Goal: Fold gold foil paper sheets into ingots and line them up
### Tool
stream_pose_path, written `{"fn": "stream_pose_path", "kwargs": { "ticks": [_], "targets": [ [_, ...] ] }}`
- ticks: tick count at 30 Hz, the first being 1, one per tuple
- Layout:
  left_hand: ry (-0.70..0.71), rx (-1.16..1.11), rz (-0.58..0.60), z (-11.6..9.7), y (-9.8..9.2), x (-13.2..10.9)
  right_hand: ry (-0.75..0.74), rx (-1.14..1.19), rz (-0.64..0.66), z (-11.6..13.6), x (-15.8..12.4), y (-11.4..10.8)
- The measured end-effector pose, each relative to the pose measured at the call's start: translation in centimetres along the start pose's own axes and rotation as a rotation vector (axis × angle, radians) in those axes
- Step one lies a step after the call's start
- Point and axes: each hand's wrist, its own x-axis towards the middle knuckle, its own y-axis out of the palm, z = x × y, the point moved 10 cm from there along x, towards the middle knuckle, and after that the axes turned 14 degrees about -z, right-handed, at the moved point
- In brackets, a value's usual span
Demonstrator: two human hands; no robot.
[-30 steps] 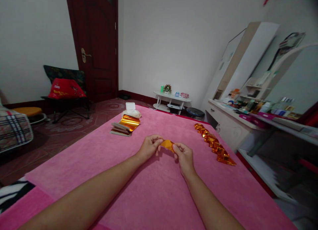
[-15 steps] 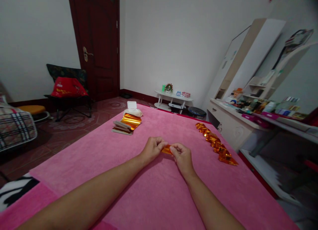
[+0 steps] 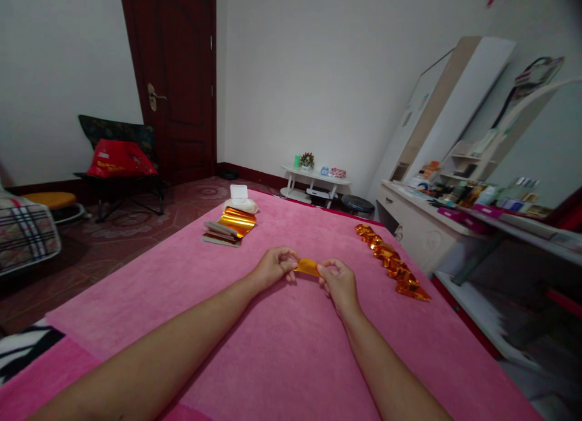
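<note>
A small folded piece of gold foil paper [image 3: 308, 266] stretches between my two hands, just above the pink cloth [image 3: 273, 342]. My left hand [image 3: 278, 265] pinches its left end between thumb and fingers. At the opposite end, my right hand [image 3: 337, 282] grips it the same way. To the right lies a row of folded gold foil pieces [image 3: 388, 257], overlapping one another. Beyond my left hand, flat sheets of gold foil paper [image 3: 239, 221] lie partly over a grey-brown stack [image 3: 220, 232].
A white packet with a raised lid [image 3: 239, 193] sits behind the foil sheets. Past the cloth's far edge stand a low white table [image 3: 318, 176] and a round dark stool [image 3: 357, 204]. A cluttered dresser [image 3: 418, 212] borders the right side; a folding chair [image 3: 119, 166] stands at left.
My hands have drawn slightly apart, so more of the foil piece shows flat between them. The whole view has shifted a little.
</note>
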Motion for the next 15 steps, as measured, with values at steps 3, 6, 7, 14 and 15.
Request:
{"fn": "stream_pose_path", "kwargs": {
  "ticks": [3,6,7,14,15],
  "targets": [
    [-0.002,0.023,0.006,0.1,0.0,0.0,0.04,-0.001,0.002,-0.5,0.2,-0.1],
    [0.032,0.042,0.035,-0.5,0.4,-0.4,0.084,0.011,0.01,-0.9,0.5,-0.1],
    [0.044,0.048,0.04,-0.8,0.5,-0.5,0.099,0.014,0.016,-1.0,0.5,-0.1],
    [0.046,0.102,-0.022,-0.3,0.0,-0.4,0.106,0.007,0.079,-0.7,0.4,0.4],
    [0.038,0.103,-0.028,-0.1,-0.1,-0.3,0.099,0.001,0.087,-0.5,0.2,0.5]
  ]
}}
